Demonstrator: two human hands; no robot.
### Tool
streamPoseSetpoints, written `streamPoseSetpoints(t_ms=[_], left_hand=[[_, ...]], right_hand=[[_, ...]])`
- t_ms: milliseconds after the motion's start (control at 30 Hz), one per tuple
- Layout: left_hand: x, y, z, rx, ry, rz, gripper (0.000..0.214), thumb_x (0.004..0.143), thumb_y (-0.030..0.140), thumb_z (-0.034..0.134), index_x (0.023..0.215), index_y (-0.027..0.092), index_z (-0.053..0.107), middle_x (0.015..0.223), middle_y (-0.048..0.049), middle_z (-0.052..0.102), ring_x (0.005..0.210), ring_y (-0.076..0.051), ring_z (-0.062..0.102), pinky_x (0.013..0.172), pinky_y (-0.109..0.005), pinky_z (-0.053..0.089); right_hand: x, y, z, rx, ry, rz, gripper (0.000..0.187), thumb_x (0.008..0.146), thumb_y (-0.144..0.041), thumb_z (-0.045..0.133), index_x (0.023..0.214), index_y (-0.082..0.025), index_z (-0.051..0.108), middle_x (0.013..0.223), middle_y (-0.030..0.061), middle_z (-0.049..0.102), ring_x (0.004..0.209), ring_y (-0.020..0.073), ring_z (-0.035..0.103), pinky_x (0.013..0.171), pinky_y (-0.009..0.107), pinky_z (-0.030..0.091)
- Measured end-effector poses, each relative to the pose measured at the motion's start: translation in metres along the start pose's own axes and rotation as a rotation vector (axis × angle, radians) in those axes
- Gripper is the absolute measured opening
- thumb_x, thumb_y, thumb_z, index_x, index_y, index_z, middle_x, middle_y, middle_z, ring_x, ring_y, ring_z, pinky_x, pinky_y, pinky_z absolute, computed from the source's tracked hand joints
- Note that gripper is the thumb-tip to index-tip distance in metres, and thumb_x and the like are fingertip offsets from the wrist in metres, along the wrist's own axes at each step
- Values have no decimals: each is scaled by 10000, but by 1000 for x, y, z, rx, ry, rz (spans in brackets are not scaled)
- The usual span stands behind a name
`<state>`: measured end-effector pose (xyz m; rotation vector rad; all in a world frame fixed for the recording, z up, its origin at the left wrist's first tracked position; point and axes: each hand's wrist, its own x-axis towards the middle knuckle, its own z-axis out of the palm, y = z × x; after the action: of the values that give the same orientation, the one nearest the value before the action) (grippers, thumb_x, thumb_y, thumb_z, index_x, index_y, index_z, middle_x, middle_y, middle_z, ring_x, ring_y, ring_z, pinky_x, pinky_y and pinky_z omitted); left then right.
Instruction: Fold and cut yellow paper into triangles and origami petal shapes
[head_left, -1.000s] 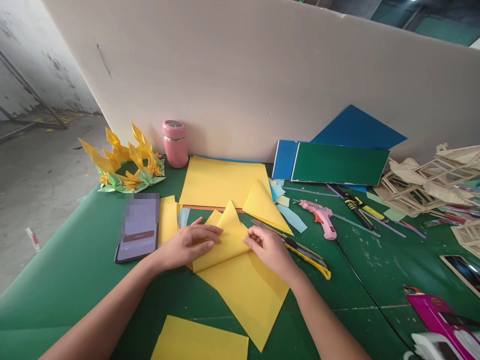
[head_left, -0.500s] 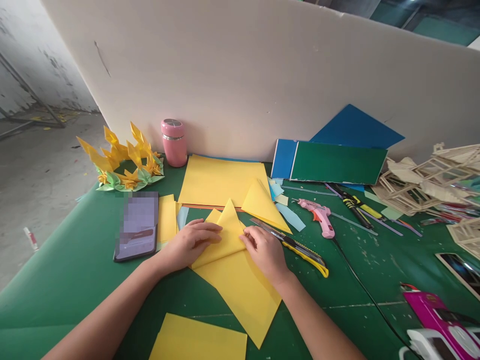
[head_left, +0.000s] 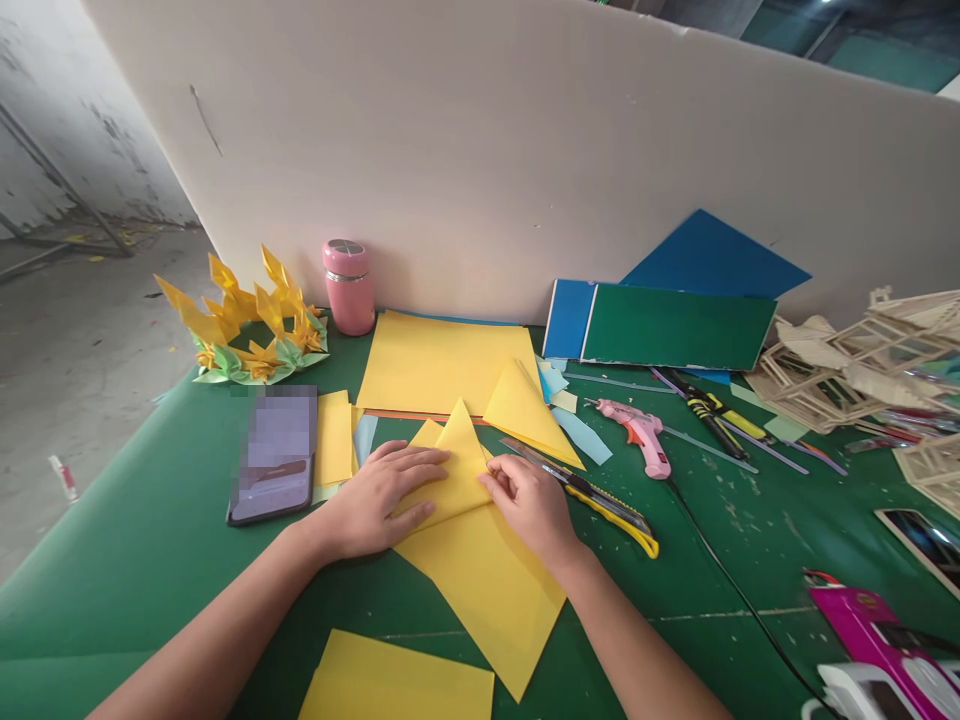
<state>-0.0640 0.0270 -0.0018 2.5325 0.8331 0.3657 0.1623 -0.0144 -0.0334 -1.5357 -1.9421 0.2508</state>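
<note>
In front of me lies a folded piece of yellow paper (head_left: 459, 462), its point facing away, on top of a flat yellow sheet (head_left: 495, 585). My left hand (head_left: 391, 490) rests on the folded paper's left side, fingers stretched out. At its right edge, my right hand (head_left: 529, 500) pinches the paper between thumb and fingers. A yellow-handled utility knife (head_left: 600, 505) lies just right of that hand. Behind it sits another folded yellow piece (head_left: 529, 410), next to a large yellow sheet (head_left: 450, 355).
Left are a blurred-screen phone (head_left: 276, 455), a paper flower crown (head_left: 259, 325) and a pink flask (head_left: 349, 288). Right are a pink glue gun (head_left: 637, 432) with its cord, a wooden stick model (head_left: 847, 350) and a magenta device (head_left: 862, 630). Another yellow sheet (head_left: 397, 680) lies at the front.
My left hand has slid slightly right and lies flatter over the folded paper, its thumb more spread. My right hand stays at the same edge.
</note>
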Motion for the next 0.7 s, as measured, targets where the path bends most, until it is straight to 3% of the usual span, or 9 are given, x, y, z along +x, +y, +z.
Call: streamPoseSetpoints(t_ms=[200,433,700], left_hand=[[0,3,7,158,37,-10,377,836,257,519,1211,239,556,1433,-96,457,1298,-304,417,1049,-498,296],[2,3,2,125,3,-70,308,930,382,430,1155,248,593,1393,-89,506,1248,-313,456,969,-494,356],[3,-5,3,84,30,-77,281,879,152,402,1090,235,568,1351,-36,549,1221,-245,479,1004,-434,352]], right_hand=[[1,0,0,-7,-2,20,154,875,-258,542,735,-200,569,558,-19,556,523,150,525,515,249,339],[4,1,0,-15,2,17,174,859,-246,575,693,-205,544,537,-31,543,501,139,514,494,238,319],[4,3,2,-41,51,7,193,856,-256,590,677,-205,540,524,-39,536,495,132,511,486,229,317]])
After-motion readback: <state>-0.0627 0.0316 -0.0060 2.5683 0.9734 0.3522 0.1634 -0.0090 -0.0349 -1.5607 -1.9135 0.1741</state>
